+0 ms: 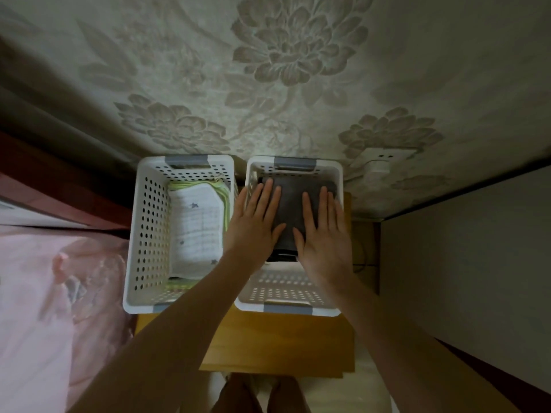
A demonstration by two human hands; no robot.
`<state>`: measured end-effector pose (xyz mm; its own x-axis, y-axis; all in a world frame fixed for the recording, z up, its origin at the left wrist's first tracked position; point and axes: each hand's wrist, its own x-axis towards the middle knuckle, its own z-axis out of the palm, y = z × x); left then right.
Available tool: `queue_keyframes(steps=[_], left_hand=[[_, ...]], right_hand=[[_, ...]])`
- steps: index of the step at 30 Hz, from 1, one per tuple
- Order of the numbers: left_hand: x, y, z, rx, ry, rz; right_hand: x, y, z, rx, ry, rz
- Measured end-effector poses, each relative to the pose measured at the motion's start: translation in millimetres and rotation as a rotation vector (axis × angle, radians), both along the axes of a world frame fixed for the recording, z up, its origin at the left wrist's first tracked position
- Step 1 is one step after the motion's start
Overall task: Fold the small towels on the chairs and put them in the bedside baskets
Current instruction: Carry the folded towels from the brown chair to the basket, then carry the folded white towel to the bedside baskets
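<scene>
— Dark grey folded towel, lying inside the right basket, toward its far end.
— And the grip?
— Both flat, fingers straight and spread. Left hand pressing on the towel's left edge, right hand on its right side. Nothing pinched or clasped.
— The other basket?
— Left basket just beside, holding a white towel with small stars atop yellow-green ones.
— Underneath?
— Wooden surface, carrying both. Floral wallpaper behind, wall socket near the right basket, pink bedding on the left.
</scene>
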<state>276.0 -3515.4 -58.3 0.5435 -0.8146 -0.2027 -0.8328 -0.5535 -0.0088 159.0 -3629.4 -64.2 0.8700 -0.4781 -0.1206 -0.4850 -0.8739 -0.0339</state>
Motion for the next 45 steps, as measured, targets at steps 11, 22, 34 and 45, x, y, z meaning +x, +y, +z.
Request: queue_keyframes(steps=[11,22,34,45], left_hand=[[0,0,21,0.11,0.016,-0.051],[15,40,173,0.071,0.418,0.191],[-29,210,318,-0.088,0.378,0.803],[-247,407,361,-0.108,0.297,1.464]], right_hand=[[-4,-3,16,0.034,0.081,-0.01],[-2,14,169,0.28,0.229,-0.012],[75,117,294,0.474,0.332,0.529],[0,378,346,0.283,0.37,1.294]])
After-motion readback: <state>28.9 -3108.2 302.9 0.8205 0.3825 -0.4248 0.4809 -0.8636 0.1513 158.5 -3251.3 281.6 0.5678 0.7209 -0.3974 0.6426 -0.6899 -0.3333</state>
